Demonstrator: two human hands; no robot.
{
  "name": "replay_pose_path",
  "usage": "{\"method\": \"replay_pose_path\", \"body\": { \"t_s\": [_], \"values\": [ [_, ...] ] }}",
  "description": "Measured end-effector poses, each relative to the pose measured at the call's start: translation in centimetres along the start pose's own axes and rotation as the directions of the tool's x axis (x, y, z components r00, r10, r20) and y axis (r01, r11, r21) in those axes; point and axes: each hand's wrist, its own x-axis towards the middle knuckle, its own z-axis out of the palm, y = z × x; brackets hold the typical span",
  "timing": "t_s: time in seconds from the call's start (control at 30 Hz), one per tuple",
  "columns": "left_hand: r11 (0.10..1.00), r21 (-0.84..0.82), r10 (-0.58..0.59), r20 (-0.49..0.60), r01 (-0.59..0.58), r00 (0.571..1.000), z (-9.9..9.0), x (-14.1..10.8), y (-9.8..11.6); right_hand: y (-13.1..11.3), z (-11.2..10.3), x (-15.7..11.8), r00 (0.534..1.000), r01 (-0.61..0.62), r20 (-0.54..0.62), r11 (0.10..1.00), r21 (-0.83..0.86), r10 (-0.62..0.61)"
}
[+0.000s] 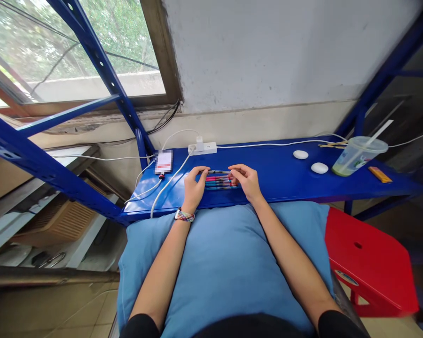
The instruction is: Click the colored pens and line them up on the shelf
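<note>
My left hand (195, 185) and my right hand (246, 180) face each other over the near edge of a blue shelf (268, 171). Between them runs a slim dark pen (218, 172), its left end pinched by my left thumb and finger, its right end by my right. Just below it, several pens (220, 181) in pink, red and blue lie side by side in a row. My right fingers cover the right ends of some. A patterned band circles my left wrist.
A phone (163, 162) on a cable lies left, near a white power strip (207, 148). To the right are two white oval objects (319, 168), a plastic cup (356, 157) with a straw and an orange packet (379, 174). A blue pillow (225, 263) covers my lap; a red stool (370, 253) stands right.
</note>
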Motion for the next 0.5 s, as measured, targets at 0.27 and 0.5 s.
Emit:
{"method": "replay_pose_path", "body": {
  "t_s": [0.27, 0.5],
  "values": [
    [0.994, -0.086, -0.078, -0.051, 0.073, 0.996, -0.3, 0.2, -0.8, 0.6, -0.1, 0.4, 0.995, -0.096, 0.035, 0.982, 0.160, 0.092],
    [0.979, -0.173, -0.121, -0.081, 0.105, 0.989, -0.1, 0.2, -1.1, 1.3, -0.5, 0.5, 0.998, 0.012, 0.068, 0.996, 0.091, -0.018]
  ]
}}
